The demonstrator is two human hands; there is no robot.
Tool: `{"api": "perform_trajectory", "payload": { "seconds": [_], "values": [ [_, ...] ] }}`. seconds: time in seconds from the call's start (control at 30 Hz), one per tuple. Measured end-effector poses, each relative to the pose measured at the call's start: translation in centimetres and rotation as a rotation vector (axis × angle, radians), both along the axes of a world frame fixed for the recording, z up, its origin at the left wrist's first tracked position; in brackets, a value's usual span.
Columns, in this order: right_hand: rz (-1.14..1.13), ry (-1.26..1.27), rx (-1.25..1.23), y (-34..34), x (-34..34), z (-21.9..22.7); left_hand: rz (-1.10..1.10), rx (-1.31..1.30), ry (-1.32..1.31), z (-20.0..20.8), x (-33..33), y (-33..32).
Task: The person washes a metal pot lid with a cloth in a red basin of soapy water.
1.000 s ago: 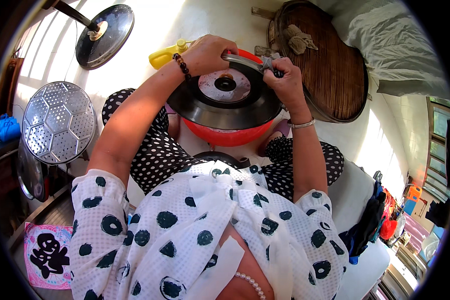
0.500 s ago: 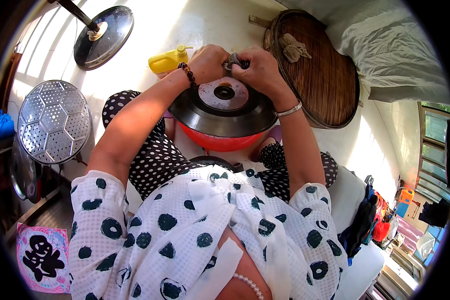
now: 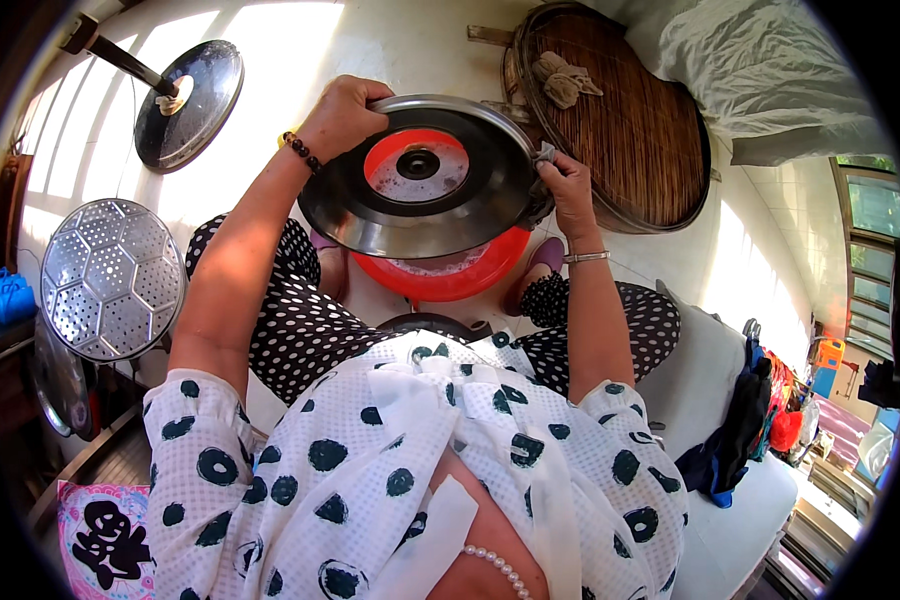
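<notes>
A wide round pan lid [image 3: 345, 222] is held tilted above a red basin [image 3: 460, 283] with suds in it. Around its black knob [image 3: 417, 163] is a clear window, through which red and foam show. My left hand [image 3: 340, 120] is closed on the far left of the metal rim, thumb on the near side. At the right rim, my right hand [image 3: 567, 190] pinches a crumpled grey cloth [image 3: 543, 155] against the edge. Most of the basin is hidden behind the lid.
A dark woven tray [image 3: 620, 130] with a beige cloth [image 3: 565, 78] lies at the far right. A round black base with a pole [image 3: 195, 110] stands far left. Nearer on the left is a perforated metal disc [image 3: 113, 280]. Clothes [image 3: 735, 420] hang at the right.
The lid has been raised and tipped up off the basin. My left hand has moved left onto its rim, and my right hand has slid down the right side with the cloth.
</notes>
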State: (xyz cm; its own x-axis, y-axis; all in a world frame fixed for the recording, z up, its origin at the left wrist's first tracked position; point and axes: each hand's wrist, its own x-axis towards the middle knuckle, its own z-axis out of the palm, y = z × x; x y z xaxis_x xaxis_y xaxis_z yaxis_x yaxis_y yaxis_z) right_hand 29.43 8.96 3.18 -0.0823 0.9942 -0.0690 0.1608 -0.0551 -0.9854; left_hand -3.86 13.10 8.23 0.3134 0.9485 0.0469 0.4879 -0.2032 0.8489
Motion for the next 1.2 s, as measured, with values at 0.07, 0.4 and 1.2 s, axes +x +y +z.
{"api": "perform_trajectory", "payload": {
  "seconds": [0.07, 0.4, 1.2],
  "values": [
    [-0.025, 0.07, -0.036, -0.3, -0.3, -0.9, -0.016, -0.013, 0.071, -0.3, -0.6, 0.7],
    [0.309, -0.333, 0.305, 4.0, -8.4, 5.7, -0.038, -0.014, 0.076, -0.4, 1.4, -0.5],
    [-0.007, 0.03, 0.03, 1.4, -1.6, 0.3, 0.044, -0.12, -0.08, -0.4, -1.2, 0.4]
  ]
}}
